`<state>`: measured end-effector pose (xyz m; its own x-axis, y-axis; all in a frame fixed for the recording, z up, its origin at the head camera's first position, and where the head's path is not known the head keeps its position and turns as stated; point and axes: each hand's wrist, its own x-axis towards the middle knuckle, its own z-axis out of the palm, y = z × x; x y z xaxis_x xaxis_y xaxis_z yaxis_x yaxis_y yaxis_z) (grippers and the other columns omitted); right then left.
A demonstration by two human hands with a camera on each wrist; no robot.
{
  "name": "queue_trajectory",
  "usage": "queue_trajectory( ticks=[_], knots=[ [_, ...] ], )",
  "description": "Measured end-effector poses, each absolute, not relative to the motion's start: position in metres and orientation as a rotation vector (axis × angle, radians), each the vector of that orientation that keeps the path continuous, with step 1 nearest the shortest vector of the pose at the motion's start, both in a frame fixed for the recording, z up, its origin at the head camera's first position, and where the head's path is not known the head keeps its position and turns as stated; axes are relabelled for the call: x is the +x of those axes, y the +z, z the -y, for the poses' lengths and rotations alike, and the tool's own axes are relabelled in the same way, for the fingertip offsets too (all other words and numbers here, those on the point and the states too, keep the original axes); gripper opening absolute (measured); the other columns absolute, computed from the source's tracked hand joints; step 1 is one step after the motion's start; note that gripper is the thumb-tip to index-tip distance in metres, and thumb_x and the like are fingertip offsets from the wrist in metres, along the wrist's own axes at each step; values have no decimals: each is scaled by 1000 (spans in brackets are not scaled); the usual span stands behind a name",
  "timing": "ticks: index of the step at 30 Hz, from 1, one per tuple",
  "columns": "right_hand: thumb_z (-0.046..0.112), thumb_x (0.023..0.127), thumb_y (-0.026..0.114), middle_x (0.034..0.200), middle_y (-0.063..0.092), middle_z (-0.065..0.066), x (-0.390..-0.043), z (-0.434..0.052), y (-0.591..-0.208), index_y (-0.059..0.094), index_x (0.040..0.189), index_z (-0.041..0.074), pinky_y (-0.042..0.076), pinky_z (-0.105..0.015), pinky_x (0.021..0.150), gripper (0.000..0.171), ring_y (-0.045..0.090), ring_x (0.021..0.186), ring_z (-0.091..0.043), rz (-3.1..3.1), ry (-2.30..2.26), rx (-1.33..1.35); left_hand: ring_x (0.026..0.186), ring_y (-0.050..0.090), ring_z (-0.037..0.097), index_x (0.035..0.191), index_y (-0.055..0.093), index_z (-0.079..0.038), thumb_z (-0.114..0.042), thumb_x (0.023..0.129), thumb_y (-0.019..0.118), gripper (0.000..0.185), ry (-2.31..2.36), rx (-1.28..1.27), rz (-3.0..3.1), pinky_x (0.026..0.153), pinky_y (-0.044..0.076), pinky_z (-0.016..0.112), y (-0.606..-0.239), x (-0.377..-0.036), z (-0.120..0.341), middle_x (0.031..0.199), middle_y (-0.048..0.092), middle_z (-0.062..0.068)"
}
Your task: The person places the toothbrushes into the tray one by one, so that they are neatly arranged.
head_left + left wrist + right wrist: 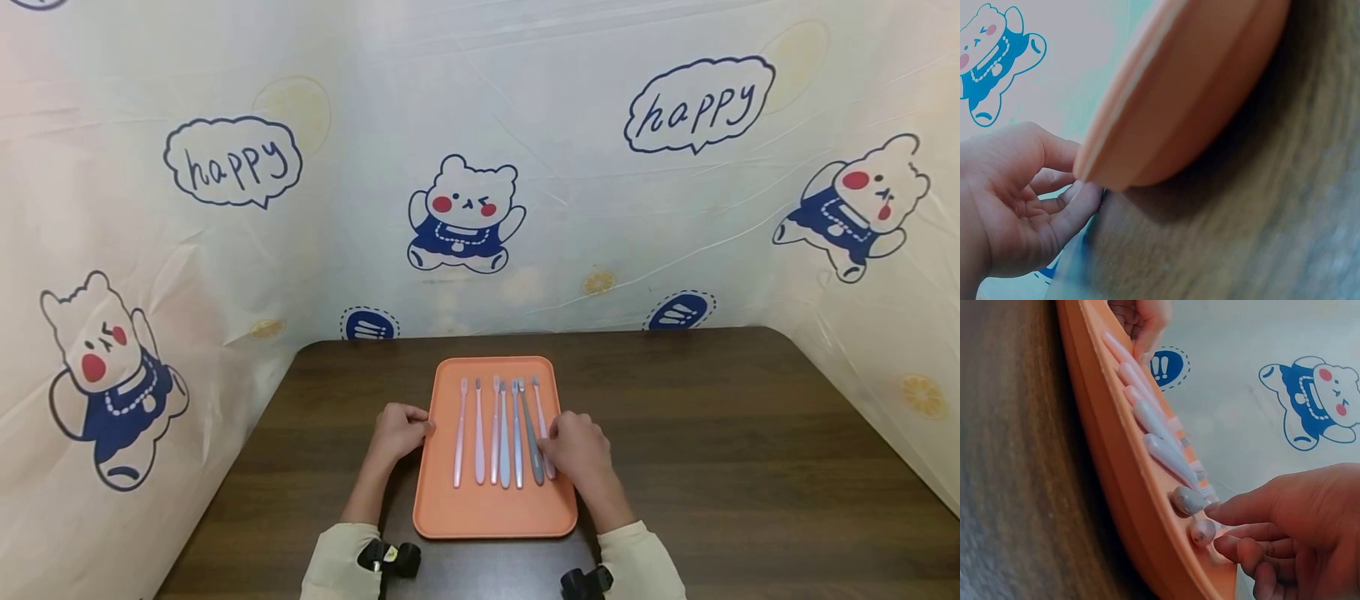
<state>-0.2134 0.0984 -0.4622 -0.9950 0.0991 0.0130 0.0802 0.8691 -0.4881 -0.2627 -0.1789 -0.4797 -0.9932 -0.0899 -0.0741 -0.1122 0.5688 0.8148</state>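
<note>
An orange tray (495, 517) lies on the table with several toothbrushes side by side in it, heads toward the far end. My left hand (401, 429) pinches the tray's left rim; in the left wrist view, thumb and fingers (1063, 153) meet at the edge. At the right side, my right hand (581, 450) pinches the rightmost pink toothbrush (1202, 531) by its handle, thumb on one side and fingers on the other. Right beside it lies a dark grey toothbrush (531, 442). Blue toothbrushes (504, 450) fill the middle, pink ones (460, 442) the left.
Dark wooden table (712, 433) extends to both sides of the tray. A pale curtain (555, 108) printed with bears and "happy" bubbles hangs behind the table and along its sides. Black wrist cameras (390, 558) sit on both cream sleeves.
</note>
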Motion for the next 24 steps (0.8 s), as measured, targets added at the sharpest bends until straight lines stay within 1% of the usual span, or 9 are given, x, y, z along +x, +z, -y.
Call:
queue_trajectory(
  ticks=[5,9,12,16,18,21,24],
  knots=[
    [23,85,81,69,62,-4,-215,-100,-461,72,78,8,39,-28,50,19,55,58,-16,2985,810,-108,66,70,13,101,76,6,-7,86,69,21,1455,-190,-2758,62,59,30,-480,-261,180,89,76,17],
    [21,89,75,76,67,-6,-217,-102,-462,76,88,4,45,-27,54,17,58,63,-16,2970,943,-112,67,70,14,102,77,4,-9,87,70,21,1447,-216,-2755,63,60,31,-483,-262,183,90,76,17],
    [20,92,71,82,71,-7,-219,-107,-461,77,98,3,49,-28,59,19,61,68,-15,2920,1034,-115,67,70,14,102,77,4,-9,86,70,21,1430,-207,-2773,64,60,31,-483,-264,185,90,76,16],
    [18,94,69,84,72,-5,-225,-122,-459,77,102,5,51,-29,62,18,61,71,-14,2819,1066,-59,68,70,14,102,77,3,-10,89,67,21,1413,-122,-2786,65,60,32,-480,-266,185,90,76,15],
    [16,94,69,85,72,-5,-227,-132,-462,77,103,5,51,-28,64,17,61,73,-14,2766,1091,-2,70,70,15,105,77,2,-13,93,65,22,1389,-58,-2795,66,60,32,-480,-266,185,91,76,15],
    [13,94,69,87,74,-6,-231,-149,-472,77,104,4,53,-28,68,15,63,77,-15,2688,1115,110,79,69,17,111,76,-1,-18,98,62,26,1315,44,-2874,73,60,35,-481,-267,188,99,77,14],
    [10,94,69,95,76,-10,-238,-167,-485,76,106,2,58,-35,76,16,68,85,-21,2631,1100,213,90,68,22,119,74,-3,-21,100,60,30,1203,115,-3011,82,60,42,-482,-272,195,110,76,15]
  ],
)
